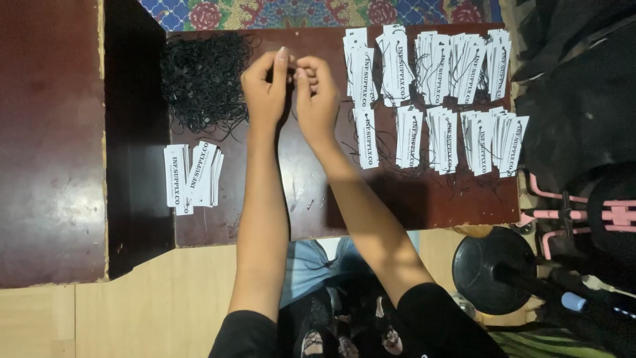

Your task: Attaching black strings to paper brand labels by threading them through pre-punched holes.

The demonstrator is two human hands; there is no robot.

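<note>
Surroundings: A dark brown desk [411, 205] is filling the centre of the frame. A tangled heap of black strings [202, 79] is lying on its upper left part, just left of the hands. Below that heap, at centre left, a small stack of plain white tags [192, 176] is resting flat, well apart from the hands. On the upper right part of the desk, finished tags with strings [437, 99] are lying in two rows of overlapping bundles; the nearest bundle is sitting just beside the right hand. A patterned floral cloth [298, 12] is showing along the top edge. A second dark wooden surface [50, 132] is occupying the left side of the frame. At lower right, a black round weight plate [490, 268] and a pink frame [583, 212] are standing on the floor beside the desk. Nothing is blocking the space between the hands and the heap.

Hands: The left hand [265, 89] and the right hand [317, 96] are hovering together over the upper middle of the desk, fingertips meeting. Both are pinching a thin black string [293, 65] between thumb and forefinger.

Item in work: The string is showing only as a short dark thread between the fingertips, above the desk surface; its full length cannot be told.
</note>
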